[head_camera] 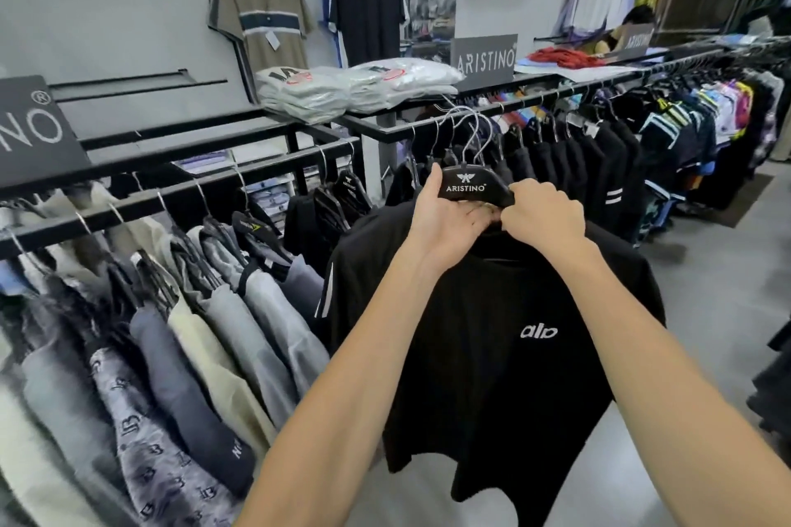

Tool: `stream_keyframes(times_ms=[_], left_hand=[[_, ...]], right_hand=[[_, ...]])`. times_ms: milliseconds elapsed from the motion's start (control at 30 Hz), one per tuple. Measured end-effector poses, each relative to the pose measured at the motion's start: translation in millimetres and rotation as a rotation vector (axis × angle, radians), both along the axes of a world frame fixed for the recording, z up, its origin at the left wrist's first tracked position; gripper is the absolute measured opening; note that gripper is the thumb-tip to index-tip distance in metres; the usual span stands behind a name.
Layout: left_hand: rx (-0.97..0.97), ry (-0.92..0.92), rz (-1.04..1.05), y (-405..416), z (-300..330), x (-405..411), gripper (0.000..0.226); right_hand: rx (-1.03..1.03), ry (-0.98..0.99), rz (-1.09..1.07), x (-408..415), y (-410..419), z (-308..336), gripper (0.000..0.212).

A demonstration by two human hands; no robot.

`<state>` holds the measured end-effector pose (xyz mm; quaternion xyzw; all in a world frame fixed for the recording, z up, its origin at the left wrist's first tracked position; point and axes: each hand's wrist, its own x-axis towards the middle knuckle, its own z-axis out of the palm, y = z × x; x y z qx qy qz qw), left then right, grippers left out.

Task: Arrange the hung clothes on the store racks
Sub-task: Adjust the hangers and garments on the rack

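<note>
**Black T-shirt on branded hanger, held at the rack corner**

Item: we have one black short-sleeved T-shirt with a small white chest logo (505, 355), hung on a black plastic hanger printed with a white brand name (468, 186). It sits in front of us, at the corner where the two black metal racks meet, with its hook among a bunch of silver wire hooks (464, 133) near the long black rail on the right (599, 83). We cannot tell whether its own hook is on the rail.

Grips: our left hand (445, 218) wraps the hanger's neck from the left, thumb up along its edge, a closed grip that carries the weight. Our right hand (543, 218) is curled tight at the collar just under the hanger; we judge it is pinching the fabric to square the neckline, though the fingertips are hidden.

Why so held: one hand steadying and the other tugging lets the shirt hang flat, logo forward.

Neighbours: a row of black garments (569, 167) hangs on the right rail, likely the matching group. Grey, beige and patterned shirts (205, 334) fill the lower left rack (141, 201).

Above: folded white bagged shirts (355, 88) and a grey brand sign (483, 58) rest on the rack-top shelf.

Judgement: the step in hand looks like seating this shirt among the black ones.
</note>
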<state>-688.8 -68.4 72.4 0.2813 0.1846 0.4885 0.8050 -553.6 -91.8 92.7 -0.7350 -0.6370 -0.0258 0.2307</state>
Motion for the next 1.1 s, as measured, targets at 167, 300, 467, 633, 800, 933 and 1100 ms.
stream_keyframes(times_ms=[167, 300, 467, 633, 800, 933, 1100], left_hand=[[0.037, 0.109, -0.078, 11.5, 10.9, -11.8, 0.085], [0.135, 0.16, -0.123, 11.4, 15.3, -6.2, 0.078], [0.278, 0.424, -0.183, 14.0, 7.0, -34.2, 0.057], [0.366, 1.211, 0.361, 32.7, -17.4, -106.1, 0.047], [0.682, 2.136, 0.703, 57.1, -69.3, -183.4, 0.044], [0.942, 2.433, 0.367, 64.2, -99.0, -223.3, 0.043], [1.003, 2.593, 0.22, 55.4, -113.0, -229.4, 0.051]], right_hand=[[0.046, 0.015, -0.056, -2.1, 11.1, 13.3, 0.03], [0.086, -0.005, -0.116, 2.8, 9.5, 16.5, 0.029], [0.056, 0.002, -0.115, 3.9, 5.0, 17.5, 0.033], [0.03, 0.048, -0.097, -2.5, 5.3, 12.6, 0.036], [0.016, 0.057, -0.089, -13.5, 11.1, -4.8, 0.036], [-0.024, 0.08, -0.077, -20.3, 17.1, -17.6, 0.034], [-0.058, 0.072, -0.056, -30.9, 20.3, -27.6, 0.035]])
